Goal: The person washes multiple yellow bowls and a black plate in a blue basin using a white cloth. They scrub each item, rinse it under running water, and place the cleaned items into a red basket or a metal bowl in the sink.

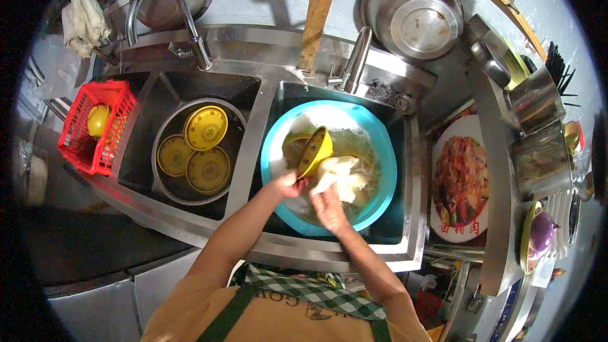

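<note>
My left hand (289,184) grips the rim of a yellow patterned bowl (317,153), tilted on its side over a turquoise basin (388,171) of soapy, cloudy water. A wet whitish cloth (338,175) is in my right hand (328,206), against or close beside the bowl's outer side. Another yellowish dish lies partly under the water behind the held bowl. The basin stands in the right-hand sink. In the left-hand sink, a round metal basin (159,185) holds a yellow bowl (205,128) and more yellow dishes (208,171) under water.
A red plastic basket (85,152) with a yellow bowl inside stands at the left. Curved faucets (187,14) (356,61) rise behind both sinks. Large metal bowls (408,14) lean at the back wall. Metal containers (541,99) and a purple onion (542,232) are on the right.
</note>
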### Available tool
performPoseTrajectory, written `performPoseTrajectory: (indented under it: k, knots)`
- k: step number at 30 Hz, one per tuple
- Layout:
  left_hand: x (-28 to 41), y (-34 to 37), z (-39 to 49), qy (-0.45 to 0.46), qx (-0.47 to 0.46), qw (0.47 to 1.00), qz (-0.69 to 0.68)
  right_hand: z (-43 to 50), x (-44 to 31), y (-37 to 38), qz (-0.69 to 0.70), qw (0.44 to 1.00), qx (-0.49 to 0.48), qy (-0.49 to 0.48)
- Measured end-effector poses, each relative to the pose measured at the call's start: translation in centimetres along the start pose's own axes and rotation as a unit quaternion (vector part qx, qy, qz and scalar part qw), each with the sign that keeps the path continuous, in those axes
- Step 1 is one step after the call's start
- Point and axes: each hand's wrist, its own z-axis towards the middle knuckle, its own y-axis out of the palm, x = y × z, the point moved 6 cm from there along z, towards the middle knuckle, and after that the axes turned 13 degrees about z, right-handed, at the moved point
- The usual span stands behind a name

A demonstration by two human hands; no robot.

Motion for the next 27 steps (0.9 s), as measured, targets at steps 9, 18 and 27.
performPoseTrajectory:
  k: [9,18,27]
  knots:
    - [-2.1,2.4,-3.0,-0.063,-0.01,0.97,0.234,7.8,2.7,-2.1,0.0,0.999,-0.035,0.008]
    - [-3.4,4.4,-4.4,-0.164,-0.258,0.927,0.218,7.5,8.1,0.0,0.684,0.656,-0.006,0.318]
    - [3.5,7.9,-6.2,0.06,-0.069,0.968,0.232,6.2,8.9,-0.5,0.492,0.772,-0.096,0.39]
